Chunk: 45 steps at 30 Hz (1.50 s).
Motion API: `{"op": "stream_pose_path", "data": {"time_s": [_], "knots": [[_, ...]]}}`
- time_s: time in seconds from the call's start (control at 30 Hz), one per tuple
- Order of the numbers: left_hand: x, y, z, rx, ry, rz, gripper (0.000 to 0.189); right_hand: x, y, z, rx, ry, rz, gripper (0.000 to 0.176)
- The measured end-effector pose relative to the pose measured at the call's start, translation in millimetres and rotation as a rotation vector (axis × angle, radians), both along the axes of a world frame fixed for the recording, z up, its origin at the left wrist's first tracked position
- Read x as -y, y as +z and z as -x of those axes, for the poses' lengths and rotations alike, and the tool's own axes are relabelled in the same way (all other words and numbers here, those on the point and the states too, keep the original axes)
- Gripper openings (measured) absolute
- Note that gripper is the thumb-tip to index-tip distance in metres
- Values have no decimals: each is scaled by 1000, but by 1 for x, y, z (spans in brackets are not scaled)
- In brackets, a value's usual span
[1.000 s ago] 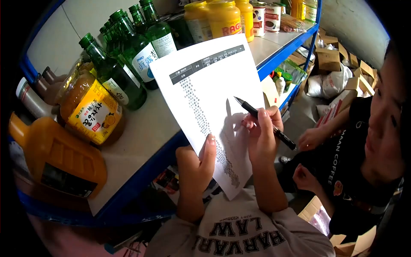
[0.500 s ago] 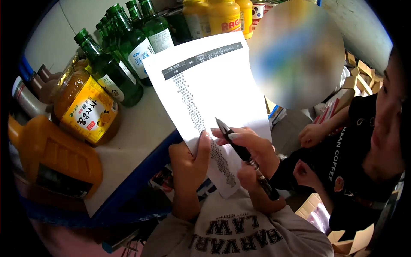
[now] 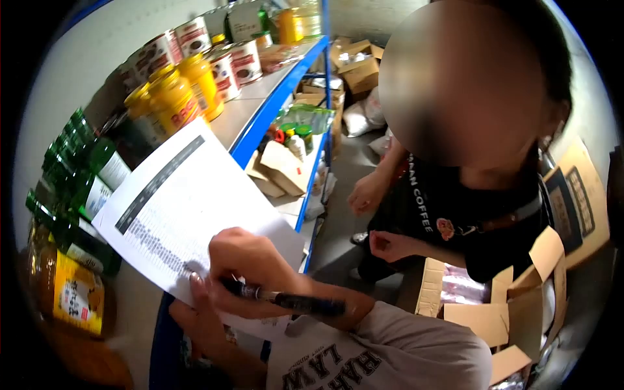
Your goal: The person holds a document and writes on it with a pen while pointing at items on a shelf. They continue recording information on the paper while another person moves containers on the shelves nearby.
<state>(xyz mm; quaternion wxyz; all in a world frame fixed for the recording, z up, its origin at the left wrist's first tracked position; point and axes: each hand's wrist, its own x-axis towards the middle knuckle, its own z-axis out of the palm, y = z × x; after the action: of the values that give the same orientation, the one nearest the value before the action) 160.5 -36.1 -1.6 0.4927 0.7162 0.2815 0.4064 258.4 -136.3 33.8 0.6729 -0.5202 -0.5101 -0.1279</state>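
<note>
Printed paper sheets with a dark header row lie tilted in front of me. My left hand grips their lower edge, thumb on top near the column of text. Fingers curled, my right hand holds a black pen over the lower part of the sheets; the pen's writing tip is hidden. Green bottles and a jar with a yellow label stand left of the paper. Yellow-lidded jars are just beyond its top edge.
Cans stand farther along the blue-edged shelf. Another person in a black shirt stands at the right, hands in front. Open cardboard boxes are at the lower right, with more boxes at the back.
The view has swung right, bringing more of the shelf and the other person into sight. The paper appears farther left and more tilted. My right hand has turned, with the pen now nearly level.
</note>
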Motion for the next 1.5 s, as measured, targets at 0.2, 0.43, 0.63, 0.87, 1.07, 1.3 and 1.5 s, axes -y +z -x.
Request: {"op": "stream_pose_path", "data": {"time_s": [0.2,0.43,0.63,0.87,1.07,1.3,1.5], "knots": [[-7,9,4,-124,-34,106,40,14,-3,19,-186,275,379,14],[-6,0,1,-61,48,149,41,15,-13,29,-59,216,71,14],[-9,-15,2,-28,160,124,45,26,-14,32,11,173,71,6],[-1,9,10,8,-102,-163,30,24,-18,34,-60,157,42,8],[2,8,15,11,-132,-184,33,25,-22,30,-44,193,2,10],[-4,9,11,99,2,-295,45,8,-22,11,-106,202,-54,10],[-3,23,35,10,56,-263,61,-23,9,-8,-138,315,51,6]]}}
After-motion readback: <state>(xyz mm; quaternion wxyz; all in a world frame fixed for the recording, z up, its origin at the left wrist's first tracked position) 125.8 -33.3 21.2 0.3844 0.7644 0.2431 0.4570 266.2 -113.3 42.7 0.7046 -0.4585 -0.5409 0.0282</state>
